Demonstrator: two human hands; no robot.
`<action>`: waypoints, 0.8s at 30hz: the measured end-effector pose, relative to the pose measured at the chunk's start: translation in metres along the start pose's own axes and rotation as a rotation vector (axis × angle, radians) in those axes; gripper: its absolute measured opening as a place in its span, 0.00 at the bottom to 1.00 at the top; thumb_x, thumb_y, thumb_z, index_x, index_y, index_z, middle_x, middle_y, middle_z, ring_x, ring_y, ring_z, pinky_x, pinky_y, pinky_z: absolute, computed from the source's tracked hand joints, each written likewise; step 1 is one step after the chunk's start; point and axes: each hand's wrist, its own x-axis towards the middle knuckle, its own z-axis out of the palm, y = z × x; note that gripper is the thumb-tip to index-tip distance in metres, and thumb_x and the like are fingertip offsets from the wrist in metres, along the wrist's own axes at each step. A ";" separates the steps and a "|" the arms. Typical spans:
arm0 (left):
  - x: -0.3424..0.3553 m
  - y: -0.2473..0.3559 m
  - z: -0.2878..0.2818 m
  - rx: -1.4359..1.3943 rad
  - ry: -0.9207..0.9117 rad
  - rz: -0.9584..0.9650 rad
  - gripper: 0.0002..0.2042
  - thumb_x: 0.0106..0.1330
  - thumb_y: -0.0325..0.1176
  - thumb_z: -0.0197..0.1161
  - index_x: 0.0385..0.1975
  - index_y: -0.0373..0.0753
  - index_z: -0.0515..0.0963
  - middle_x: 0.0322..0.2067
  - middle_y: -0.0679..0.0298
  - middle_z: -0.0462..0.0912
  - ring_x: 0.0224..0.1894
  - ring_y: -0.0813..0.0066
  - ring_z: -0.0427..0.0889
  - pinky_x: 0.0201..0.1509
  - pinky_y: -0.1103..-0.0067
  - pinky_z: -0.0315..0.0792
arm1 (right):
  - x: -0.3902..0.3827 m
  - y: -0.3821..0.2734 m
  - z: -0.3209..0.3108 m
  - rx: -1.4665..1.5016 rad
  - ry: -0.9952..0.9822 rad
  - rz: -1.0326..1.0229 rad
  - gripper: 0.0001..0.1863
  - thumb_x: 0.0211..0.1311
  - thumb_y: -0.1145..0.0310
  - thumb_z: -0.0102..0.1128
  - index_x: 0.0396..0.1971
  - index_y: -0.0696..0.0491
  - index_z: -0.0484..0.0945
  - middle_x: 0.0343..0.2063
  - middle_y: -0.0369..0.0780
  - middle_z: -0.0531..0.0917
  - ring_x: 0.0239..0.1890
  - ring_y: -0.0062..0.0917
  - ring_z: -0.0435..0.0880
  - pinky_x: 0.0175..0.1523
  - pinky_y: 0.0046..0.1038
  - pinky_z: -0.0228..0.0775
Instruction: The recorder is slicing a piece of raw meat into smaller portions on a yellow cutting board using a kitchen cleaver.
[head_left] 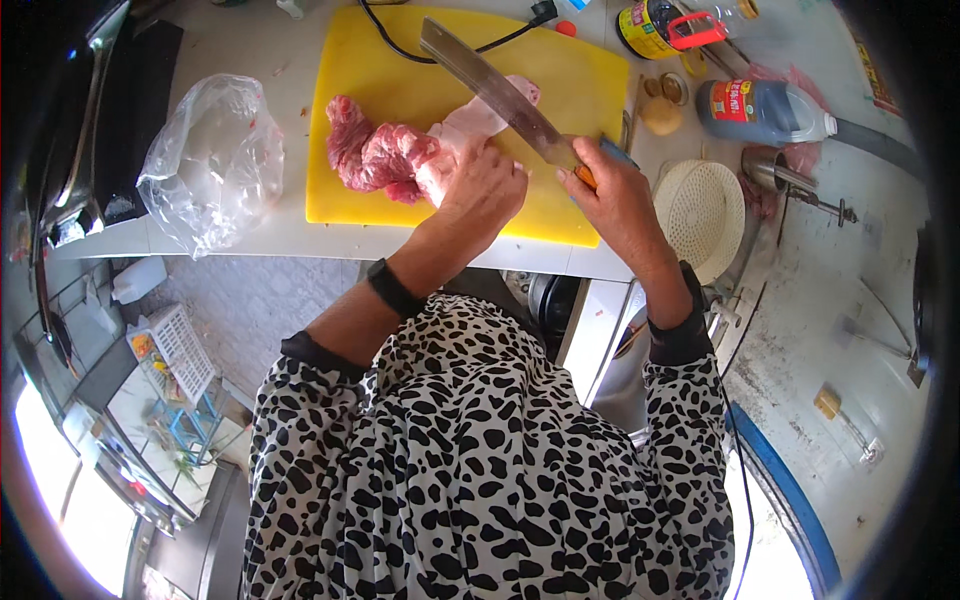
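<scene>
A chunk of raw meat (385, 155), red at its left end and pale and fatty at its right, lies on a yellow cutting board (570, 75). My left hand (482, 192) presses down on the pale part with its fingers curled in. In my right hand (612, 195) is a cleaver (490, 88), its wooden handle wrapped by my fingers. The broad blade slants up to the left over the meat's right end; whether its edge touches the meat I cannot tell.
Left of the board lies a clear plastic bag (215, 165). A black cord (400, 48) crosses the board's far edge. To the right are a dark bottle with a red handle (690, 30), a large jug of dark liquid (765, 110), a cream strainer basket (700, 220) and a round tan object (661, 116).
</scene>
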 end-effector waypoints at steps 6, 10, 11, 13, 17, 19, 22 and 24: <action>-0.027 -0.004 -0.001 -0.137 0.026 0.143 0.12 0.59 0.28 0.59 0.42 0.37 0.81 0.35 0.64 0.81 0.48 0.65 0.79 0.71 0.54 0.57 | -0.013 -0.011 0.015 0.006 -0.054 0.030 0.15 0.64 0.65 0.63 0.48 0.52 0.73 0.34 0.46 0.83 0.35 0.44 0.85 0.36 0.41 0.76; -0.032 -0.020 -0.009 -0.200 0.196 0.116 0.10 0.58 0.31 0.60 0.38 0.41 0.83 0.37 0.66 0.81 0.51 0.66 0.77 0.73 0.52 0.53 | -0.020 -0.011 0.036 -0.060 -0.052 -0.034 0.16 0.64 0.64 0.63 0.48 0.51 0.73 0.34 0.42 0.84 0.34 0.40 0.85 0.35 0.40 0.77; -0.032 -0.026 -0.009 -0.171 0.300 0.077 0.11 0.58 0.31 0.61 0.40 0.42 0.83 0.39 0.65 0.81 0.53 0.66 0.76 0.72 0.51 0.53 | -0.022 -0.013 0.037 -0.100 -0.005 -0.092 0.15 0.64 0.64 0.62 0.48 0.50 0.72 0.32 0.41 0.82 0.31 0.39 0.85 0.31 0.39 0.77; -0.033 -0.038 -0.014 -0.116 0.256 -0.013 0.12 0.58 0.32 0.61 0.41 0.43 0.83 0.41 0.65 0.80 0.54 0.66 0.75 0.72 0.51 0.52 | -0.027 -0.015 0.036 -0.148 -0.036 -0.096 0.15 0.65 0.64 0.62 0.48 0.50 0.72 0.31 0.42 0.82 0.30 0.39 0.85 0.31 0.38 0.78; -0.036 -0.048 -0.011 -0.110 0.192 -0.110 0.13 0.59 0.34 0.64 0.44 0.44 0.83 0.47 0.64 0.79 0.58 0.65 0.72 0.71 0.51 0.52 | -0.034 -0.023 0.026 -0.272 -0.127 -0.099 0.15 0.65 0.64 0.61 0.48 0.50 0.71 0.29 0.42 0.80 0.28 0.39 0.84 0.29 0.38 0.78; -0.038 -0.049 -0.010 -0.140 0.172 -0.118 0.13 0.60 0.34 0.64 0.44 0.44 0.82 0.48 0.64 0.79 0.59 0.65 0.71 0.71 0.51 0.52 | -0.038 -0.022 0.023 -0.266 -0.152 -0.080 0.15 0.65 0.65 0.61 0.48 0.51 0.70 0.29 0.43 0.80 0.29 0.40 0.84 0.29 0.38 0.78; -0.036 -0.048 -0.008 -0.195 0.221 -0.126 0.13 0.61 0.35 0.64 0.45 0.44 0.82 0.48 0.63 0.79 0.61 0.65 0.70 0.72 0.51 0.52 | -0.038 -0.016 0.032 -0.226 -0.156 -0.060 0.13 0.66 0.66 0.59 0.47 0.52 0.69 0.30 0.44 0.81 0.29 0.42 0.84 0.30 0.40 0.78; -0.038 -0.046 -0.006 -0.197 0.206 -0.142 0.13 0.61 0.35 0.64 0.45 0.44 0.82 0.48 0.63 0.79 0.61 0.64 0.70 0.72 0.51 0.52 | -0.035 -0.011 0.040 -0.195 -0.137 -0.063 0.12 0.66 0.67 0.58 0.46 0.53 0.69 0.30 0.45 0.81 0.30 0.43 0.84 0.30 0.41 0.78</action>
